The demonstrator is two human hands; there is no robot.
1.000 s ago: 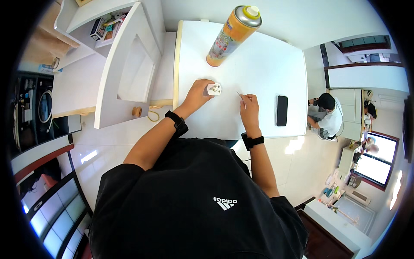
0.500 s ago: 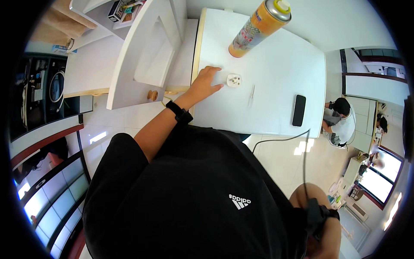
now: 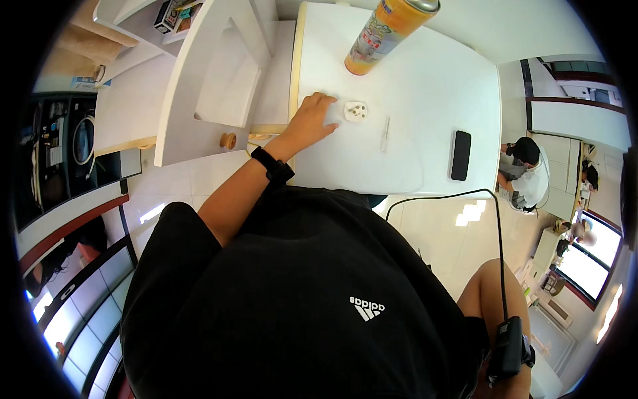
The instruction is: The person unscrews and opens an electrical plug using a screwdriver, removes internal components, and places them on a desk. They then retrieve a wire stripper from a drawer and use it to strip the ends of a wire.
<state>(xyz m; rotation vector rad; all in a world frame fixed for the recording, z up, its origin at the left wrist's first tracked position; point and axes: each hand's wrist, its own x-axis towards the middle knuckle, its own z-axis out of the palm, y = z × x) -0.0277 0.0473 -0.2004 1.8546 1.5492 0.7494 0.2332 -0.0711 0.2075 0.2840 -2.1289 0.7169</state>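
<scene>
On the white table (image 3: 435,80) my left hand (image 3: 312,122) rests near the left edge, thumb and fingers apart and nothing between them. Just right of its fingertips lies a small white rounded-square piece (image 3: 355,111) with several dark spots or pins on its face; the fingers do not touch it. A thin, pale, partly see-through stick (image 3: 385,134) lies further right. At the lower right my bent right arm comes down to a wristband, where a black box-shaped device (image 3: 509,346) on a cable covers much of my right hand (image 3: 515,387); its fingers are hidden.
An orange spray can (image 3: 382,36) stands at the back of the table. A black phone (image 3: 460,155) lies near the right edge. At left a white cabinet door (image 3: 199,100) hangs open beside the table. A seated person (image 3: 528,174) is beyond the right side.
The table and its things sit slightly higher and further left in view. At the lower right, my right arm and the black device have shifted right. The left hand stays beside the white piece.
</scene>
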